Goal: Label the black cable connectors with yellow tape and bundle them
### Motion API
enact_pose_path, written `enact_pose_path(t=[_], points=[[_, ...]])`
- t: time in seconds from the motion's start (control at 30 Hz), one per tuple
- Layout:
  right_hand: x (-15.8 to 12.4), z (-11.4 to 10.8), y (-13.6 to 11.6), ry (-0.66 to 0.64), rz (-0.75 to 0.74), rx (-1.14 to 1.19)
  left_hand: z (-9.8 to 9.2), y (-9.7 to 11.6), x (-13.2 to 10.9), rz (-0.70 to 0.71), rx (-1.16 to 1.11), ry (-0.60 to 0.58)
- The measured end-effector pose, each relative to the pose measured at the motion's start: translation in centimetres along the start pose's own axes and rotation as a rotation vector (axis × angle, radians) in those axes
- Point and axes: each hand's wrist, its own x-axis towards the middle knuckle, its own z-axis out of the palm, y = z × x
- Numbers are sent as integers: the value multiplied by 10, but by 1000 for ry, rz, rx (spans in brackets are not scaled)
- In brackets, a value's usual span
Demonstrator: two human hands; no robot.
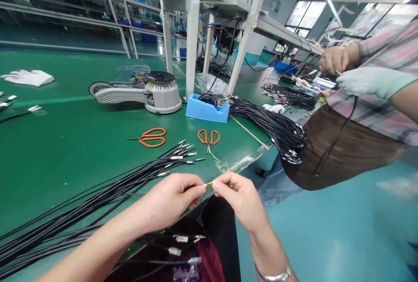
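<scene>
At the front edge of the green table, my left hand (176, 195) pinches a small metal cable connector (208, 185) with a bit of amber-yellow showing on it. My right hand (238, 195) closes thumb and fingertips on the connector's other end, so the two hands almost meet. Most of the connector is covered by fingers. Beside my left forearm lies a bundle of black cables (130, 175) with silver plug ends. More cable ends (174, 251) hang over my lap below my left arm.
Orange-handled scissors (153, 137) and orange-handled snips (208, 138) lie beyond my hands. Behind them stand a grey tape dispenser (163, 92) and a blue tape holder (207, 110). Black cables (271, 121) overhang the table at right, near a co-worker (385, 73). A white glove (28, 77) lies left.
</scene>
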Motion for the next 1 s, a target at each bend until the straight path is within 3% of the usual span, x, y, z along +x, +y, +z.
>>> enact_pose_path(t=[0.4, 0.57, 0.63, 0.7, 0.77, 0.83, 0.9, 1.0], points=[[-5, 5, 4, -19, -27, -105, 14, 4, -1, 14, 138, 87], [-29, 7, 17, -128, 54, -73, 16, 3, -28, 113, 186, 20], [-43, 7, 34, -93, 16, -106, 4, -10, -40, 179, 220, 44], [-54, 8, 57, -44, -47, -143, -12, -31, -44, 197, 338, 257], [-59, 7, 82, -49, 17, -174, -27, -57, -39, 177, 547, 419], [-57, 4, 98, -69, 130, -211, -36, -77, -30, 141, 734, 439], [-48, -2, 98, -25, 162, -232, -38, -88, -21, 127, 827, 435], [-29, -5, 68, 92, 87, -180, -34, -86, -19, 139, 827, 457]])
